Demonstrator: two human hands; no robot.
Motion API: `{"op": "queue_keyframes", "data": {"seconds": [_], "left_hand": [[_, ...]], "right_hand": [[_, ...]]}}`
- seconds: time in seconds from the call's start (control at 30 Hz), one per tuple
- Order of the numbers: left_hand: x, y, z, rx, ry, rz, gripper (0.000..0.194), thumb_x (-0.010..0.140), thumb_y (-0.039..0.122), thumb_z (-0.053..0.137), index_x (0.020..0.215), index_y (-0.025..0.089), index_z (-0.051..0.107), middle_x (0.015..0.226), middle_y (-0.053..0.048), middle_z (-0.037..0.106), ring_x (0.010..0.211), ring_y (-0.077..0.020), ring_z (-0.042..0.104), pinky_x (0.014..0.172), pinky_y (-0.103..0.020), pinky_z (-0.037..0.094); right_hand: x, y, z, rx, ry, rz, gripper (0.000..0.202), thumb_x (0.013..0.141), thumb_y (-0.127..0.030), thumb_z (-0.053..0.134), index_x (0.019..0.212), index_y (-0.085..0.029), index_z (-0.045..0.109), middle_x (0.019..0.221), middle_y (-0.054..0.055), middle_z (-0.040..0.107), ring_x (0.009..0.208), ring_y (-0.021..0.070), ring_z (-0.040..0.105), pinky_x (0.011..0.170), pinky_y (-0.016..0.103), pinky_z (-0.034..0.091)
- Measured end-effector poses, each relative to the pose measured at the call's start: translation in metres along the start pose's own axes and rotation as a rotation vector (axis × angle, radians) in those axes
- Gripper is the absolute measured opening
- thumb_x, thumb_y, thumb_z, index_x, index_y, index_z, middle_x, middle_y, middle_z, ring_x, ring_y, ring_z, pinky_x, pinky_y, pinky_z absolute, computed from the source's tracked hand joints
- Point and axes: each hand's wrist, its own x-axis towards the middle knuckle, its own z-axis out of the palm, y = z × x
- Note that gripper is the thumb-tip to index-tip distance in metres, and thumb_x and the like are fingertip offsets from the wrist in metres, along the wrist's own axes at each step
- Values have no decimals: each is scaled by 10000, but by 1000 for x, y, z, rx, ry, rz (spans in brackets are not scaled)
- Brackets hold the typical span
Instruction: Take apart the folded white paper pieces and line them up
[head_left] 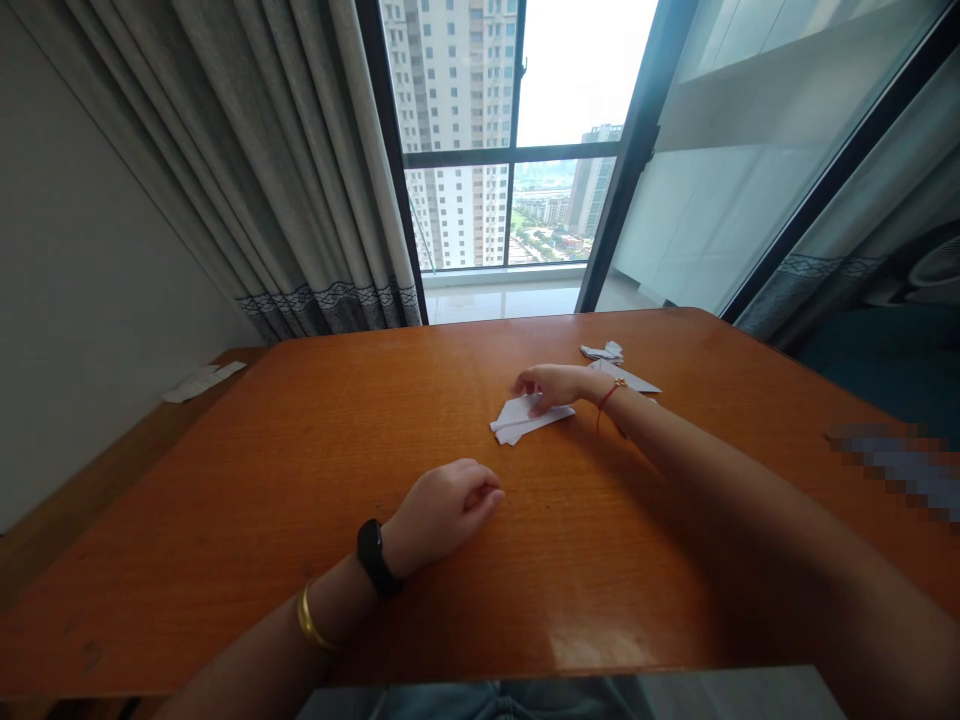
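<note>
Head view: right hand (pixel 553 384) touches 1 folded white paper piece (pixel 519 422), grip unclear at this distance; left hand (pixel 446 505), loosely closed, would best steady the near edge.

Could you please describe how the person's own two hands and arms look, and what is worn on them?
The left hand is bare, with a black wristband with a dark, rounded face at the wrist and a smooth gold-coloured bangle farther up. The right hand is also bare, with a thin red cord bracelet bearing a small gold-coloured piece. No sleeves show on either forearm.
</note>
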Motion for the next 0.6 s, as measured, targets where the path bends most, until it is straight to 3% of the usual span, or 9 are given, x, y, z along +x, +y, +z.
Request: {"op": "queue_keyframes", "data": {"seconds": [0.07, 0.17, 0.33, 0.43, 0.5, 0.6], "left_hand": [[0, 0, 0, 0, 1, 1, 152, 890, 259, 525, 917, 187, 657, 785, -5, 605, 712, -136, 542, 667, -242, 406], [1, 1, 0, -23, 5, -7, 159, 884, 261, 529, 910, 183, 666, 773, -7, 607, 705, -137, 540, 660, -242, 405], [2, 2, -2, -165, 63, -128, 227, 892, 331, 519, 887, 166, 675, 715, -13, 597, 652, -135, 530, 604, -237, 408], [2, 2, 0, -391, 44, -197, 294, 890, 404, 527, 966, 147, 646, 749, -22, 604, 641, -130, 555, 581, -229, 434], [2, 3, 3, -567, 20, -197, 367, 900, 440, 504, 1103, 145, 579, 853, -43, 621, 644, -126, 582, 553, -224, 451], [0, 7, 7, -718, -7, -184, 413, 939, 473, 412, 1174, 146, 501, 876, -57, 636, 610, -126, 597, 497, -217, 456]], "right_hand": [[3, -1, 5, -19, -18, 5, 538, 589, -242, 744, 1109, -130, 661, 1104, 109, 663, 921, 242, 614, 709, 260, 435], [1, -3, 6, -30, -73, 23, 425, 558, -258, 772, 952, -111, 708, 908, 95, 704, 789, 243, 627, 641, 274, 424], [-27, -5, -4, 66, -89, -20, 327, 612, -322, 756, 869, -132, 688, 799, 31, 680, 687, 177, 582, 579, 246, 392], [-54, -17, 8, 453, 26, -85, 325, 650, -422, 744, 765, -139, 634, 690, -3, 607, 611, 131, 523, 535, 230, 363], [-71, -33, 30, 839, 158, -79, 375, 685, -488, 717, 765, -149, 579, 651, -25, 551, 549, 100, 476, 500, 220, 340], [-88, -65, 70, 1151, 187, -134, 408, 717, -513, 701, 827, -146, 560, 661, -29, 533, 521, 75, 431, 475, 202, 309]]}}
